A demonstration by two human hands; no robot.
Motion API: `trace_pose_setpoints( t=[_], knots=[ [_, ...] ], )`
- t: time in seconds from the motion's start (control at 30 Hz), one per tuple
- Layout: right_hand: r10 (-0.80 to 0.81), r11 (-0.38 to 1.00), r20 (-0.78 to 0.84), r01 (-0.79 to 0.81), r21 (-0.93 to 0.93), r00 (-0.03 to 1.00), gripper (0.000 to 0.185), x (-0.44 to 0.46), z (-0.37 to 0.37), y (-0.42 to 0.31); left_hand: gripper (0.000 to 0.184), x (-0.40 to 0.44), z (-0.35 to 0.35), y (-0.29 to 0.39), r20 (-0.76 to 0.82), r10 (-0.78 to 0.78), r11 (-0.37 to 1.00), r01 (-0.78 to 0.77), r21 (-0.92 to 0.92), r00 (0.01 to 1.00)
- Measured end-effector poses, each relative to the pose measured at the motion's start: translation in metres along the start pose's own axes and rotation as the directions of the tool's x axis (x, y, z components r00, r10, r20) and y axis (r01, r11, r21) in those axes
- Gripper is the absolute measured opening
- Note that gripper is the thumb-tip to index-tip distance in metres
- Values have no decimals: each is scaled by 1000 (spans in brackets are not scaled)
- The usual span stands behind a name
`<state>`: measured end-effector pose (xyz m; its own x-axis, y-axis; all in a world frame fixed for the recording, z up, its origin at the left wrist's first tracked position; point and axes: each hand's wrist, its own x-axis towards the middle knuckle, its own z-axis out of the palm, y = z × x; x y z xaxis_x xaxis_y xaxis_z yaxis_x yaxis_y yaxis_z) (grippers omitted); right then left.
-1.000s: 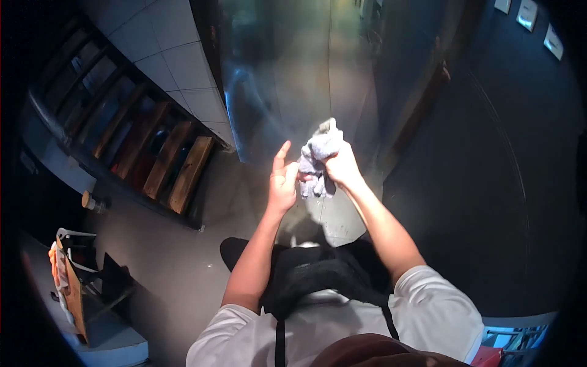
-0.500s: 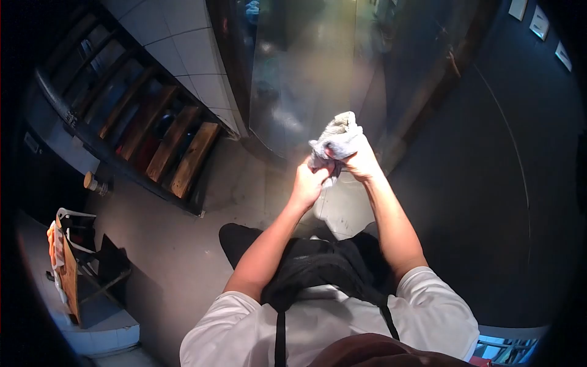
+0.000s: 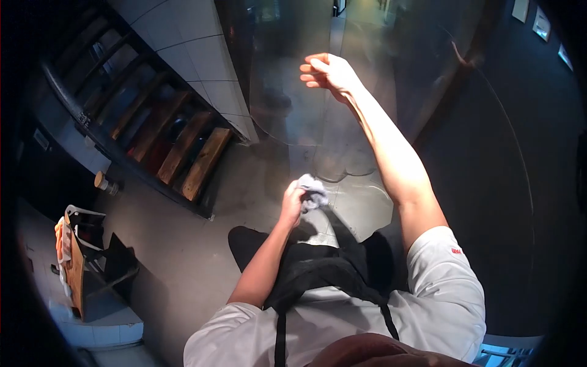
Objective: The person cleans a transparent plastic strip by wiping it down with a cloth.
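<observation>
A crumpled light grey cloth [image 3: 314,192] is held in front of my body, with my left hand [image 3: 295,200] closed around its left side. My right hand [image 3: 328,74] is raised farther forward, away from the cloth. Its fingers point left, apart and slightly curved, and nothing shows between them. Behind the raised hand stands a large glossy, see-through panel [image 3: 287,101]; whether the fingers touch it I cannot tell.
Wooden stair treads [image 3: 206,164] with a dark rail rise at the left. Below them are a round wooden-topped object [image 3: 105,182] and a folding stand with a board [image 3: 76,275]. A dark wall [image 3: 489,183] runs along the right.
Both hands were at the cloth half a second ago. The right hand has let go and moved up and forward; the left hand has drawn the cloth down and back toward my body.
</observation>
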<state>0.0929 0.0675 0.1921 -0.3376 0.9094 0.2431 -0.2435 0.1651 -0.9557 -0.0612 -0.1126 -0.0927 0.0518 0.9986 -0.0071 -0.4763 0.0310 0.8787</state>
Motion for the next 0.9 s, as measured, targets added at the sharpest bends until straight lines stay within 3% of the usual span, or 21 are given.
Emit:
trace_pose_setpoints(
  t=[0.07,0.13,0.2,0.27,0.3,0.33,0.37,0.43,0.5,0.53,0.57,0.6,0.63,0.67,0.73,0.83,0.9],
  knots=[
    [-27,997,-57,31,73,998,37,-6,-10,14,30,-5,-21,9,-89,-32,962,7,-273,995],
    [-74,986,-80,85,144,994,33,-18,-30,21,32,1,-41,40,-119,117,929,-151,-338,986],
    [-76,987,-111,90,132,991,28,-32,-45,15,29,16,-54,89,-128,133,861,-179,-476,983],
    [-103,987,-98,114,114,990,24,-46,-52,6,33,43,-59,140,84,377,880,-329,-344,922],
    [-131,984,-94,141,112,987,22,-53,-52,1,39,60,-55,170,223,416,883,-333,-329,882],
    [-133,986,-113,143,85,985,22,-54,-48,-3,46,70,-38,204,97,408,857,-344,-384,908],
    [-136,988,-132,145,59,982,22,-59,-48,-6,53,82,-19,241,249,464,868,-381,-320,850],
    [-140,989,-165,145,24,976,22,-66,-44,-11,57,106,26,309,346,539,803,-343,-488,768],
    [-149,988,-165,154,19,975,22,-68,-40,-12,62,140,72,374,287,549,825,-455,-334,785],
    [-150,988,-167,155,16,974,22,-69,-39,-13,64,163,88,401,394,538,836,-414,-360,746],
    [-155,987,-163,161,27,974,21,-70,-37,-14,68,185,101,426,470,536,844,-464,-269,701],
    [-156,986,-162,162,26,974,21,-72,-35,-16,51,207,112,449,713,432,901,-303,-311,552],
    [-158,986,-162,164,28,974,21,-73,-33,-18,23,194,161,451,322,660,751,-615,-243,679],
    [-157,986,-164,164,30,974,22,-75,-32,-19,6,197,178,455,305,679,724,-679,-125,668],
    [-179,982,-185,186,21,966,21,-75,-32,-18,5,232,180,467,461,526,684,-678,270,715],
    [-185,982,-238,189,-5,953,21,-74,-35,-16,13,201,191,447,406,444,796,-560,231,799],
    [-187,982,-267,189,-17,945,20,-72,-37,-14,26,201,172,429,436,423,781,-564,269,794]
  ],
)
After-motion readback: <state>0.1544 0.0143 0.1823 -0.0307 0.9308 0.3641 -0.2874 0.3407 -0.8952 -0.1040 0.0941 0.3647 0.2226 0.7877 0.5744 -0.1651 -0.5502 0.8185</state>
